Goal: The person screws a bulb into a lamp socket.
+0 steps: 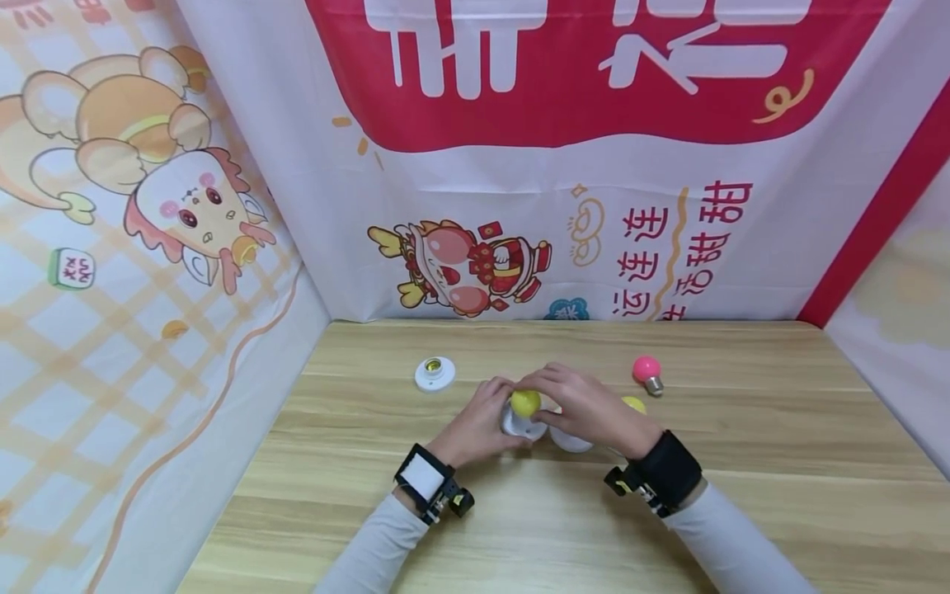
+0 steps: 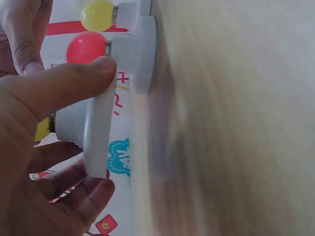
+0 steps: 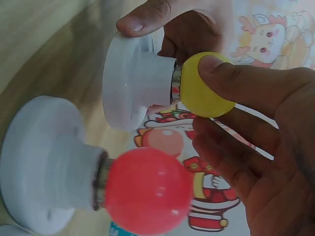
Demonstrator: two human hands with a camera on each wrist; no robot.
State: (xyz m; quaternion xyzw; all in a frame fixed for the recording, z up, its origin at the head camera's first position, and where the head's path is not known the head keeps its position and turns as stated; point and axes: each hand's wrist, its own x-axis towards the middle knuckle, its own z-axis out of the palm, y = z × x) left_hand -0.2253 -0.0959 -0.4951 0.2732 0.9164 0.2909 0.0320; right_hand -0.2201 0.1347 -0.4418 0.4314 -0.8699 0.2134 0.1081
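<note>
High, downward head view; close wrist views share yellow bulb [image 3: 201, 94].

The wood-grained tabletop [image 1: 534, 528] was occupied by a white lamp socket [image 1: 435, 377] and, to its right, a red-bulbed socket [image 1: 571, 441], a yellow-bulbed socket [image 2: 129, 15] and a pink bulb [image 1: 647, 370].

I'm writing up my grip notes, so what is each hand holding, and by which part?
The left hand holds a white socket by the edge of its base; the right hand holds the yellow bulb in it by the globe.
</note>
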